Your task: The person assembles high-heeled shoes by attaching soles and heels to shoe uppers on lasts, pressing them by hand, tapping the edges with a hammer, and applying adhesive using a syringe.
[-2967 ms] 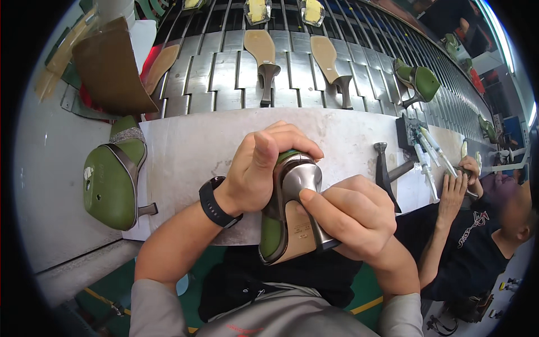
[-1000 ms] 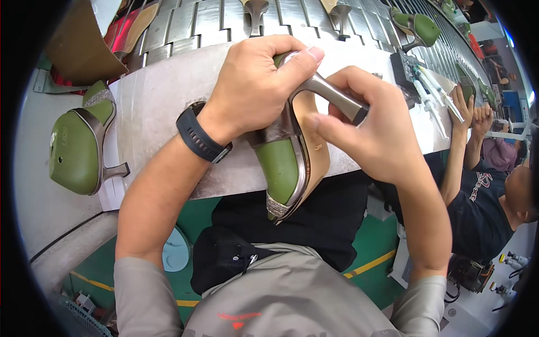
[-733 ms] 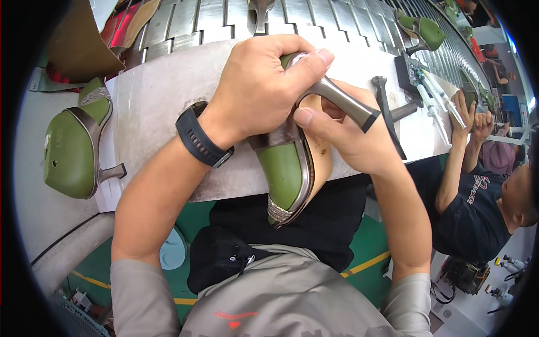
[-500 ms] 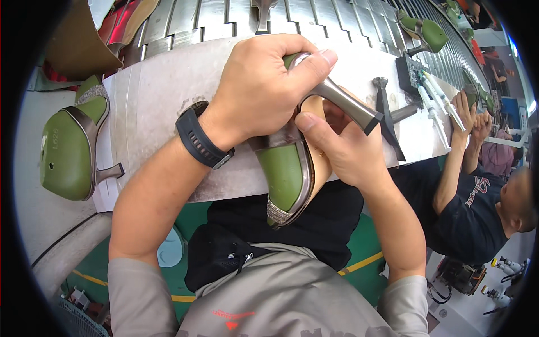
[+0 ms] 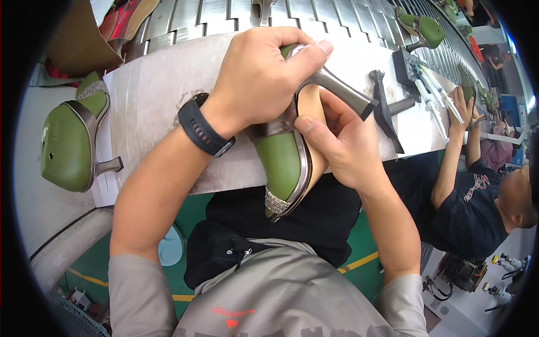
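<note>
Between my hands is a high-heeled shoe (image 5: 278,163) on a green last, with a glittery band at the toe, which points down toward me. Its metallic grey heel (image 5: 343,92) sticks out to the right. My left hand (image 5: 264,78) wraps round the back end near the heel, thumb lying along the top. Below it, my right hand (image 5: 342,140) grips the tan sole (image 5: 314,140), its thumb on the sole and its fingers partly hidden behind. Part of the shoe's middle is covered by my left hand.
Another green last with a heeled shoe (image 5: 70,143) stands at the left. Right of my hands lie a hammer (image 5: 386,112), a black block (image 5: 405,67) and syringes (image 5: 432,101). A slatted metal conveyor (image 5: 337,17) runs behind, carrying more shoes (image 5: 429,31). A co-worker (image 5: 471,196) handles a shoe at the right.
My hands and the shoe have shifted very slightly up and left in the picture, with the grip the same. The co-worker's hands have moved slightly, and a shoe shows more clearly in them.
</note>
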{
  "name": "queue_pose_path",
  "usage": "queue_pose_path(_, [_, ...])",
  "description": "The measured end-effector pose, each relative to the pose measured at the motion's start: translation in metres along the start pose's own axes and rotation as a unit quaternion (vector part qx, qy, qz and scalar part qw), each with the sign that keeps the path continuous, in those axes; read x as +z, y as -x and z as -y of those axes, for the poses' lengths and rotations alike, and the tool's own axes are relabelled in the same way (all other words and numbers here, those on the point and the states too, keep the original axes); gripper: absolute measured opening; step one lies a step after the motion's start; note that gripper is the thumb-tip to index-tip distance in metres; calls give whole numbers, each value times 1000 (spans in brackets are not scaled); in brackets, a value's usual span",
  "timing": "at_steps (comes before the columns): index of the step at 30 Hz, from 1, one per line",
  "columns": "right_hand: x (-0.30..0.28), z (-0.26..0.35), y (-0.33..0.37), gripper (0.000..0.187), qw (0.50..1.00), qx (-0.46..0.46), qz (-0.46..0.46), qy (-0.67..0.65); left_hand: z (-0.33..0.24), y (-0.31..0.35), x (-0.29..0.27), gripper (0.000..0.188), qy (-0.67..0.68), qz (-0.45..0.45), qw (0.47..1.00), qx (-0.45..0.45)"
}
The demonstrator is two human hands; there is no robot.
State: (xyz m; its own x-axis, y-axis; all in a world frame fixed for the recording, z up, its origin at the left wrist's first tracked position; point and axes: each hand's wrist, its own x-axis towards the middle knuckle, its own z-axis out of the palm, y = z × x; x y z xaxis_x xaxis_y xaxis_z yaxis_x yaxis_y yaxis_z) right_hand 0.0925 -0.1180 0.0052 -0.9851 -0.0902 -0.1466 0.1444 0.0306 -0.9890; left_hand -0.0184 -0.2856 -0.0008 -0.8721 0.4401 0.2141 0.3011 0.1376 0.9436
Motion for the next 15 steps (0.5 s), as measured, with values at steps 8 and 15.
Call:
queue_pose_path(8, [-8,3,12,60,990,97,31,-94,4,1,0,34,35,-15,999,7])
queue_pose_path(15, [-11,4,32,59,985,126,39,-113,3,0,0,35,-14,-16,1000,20])
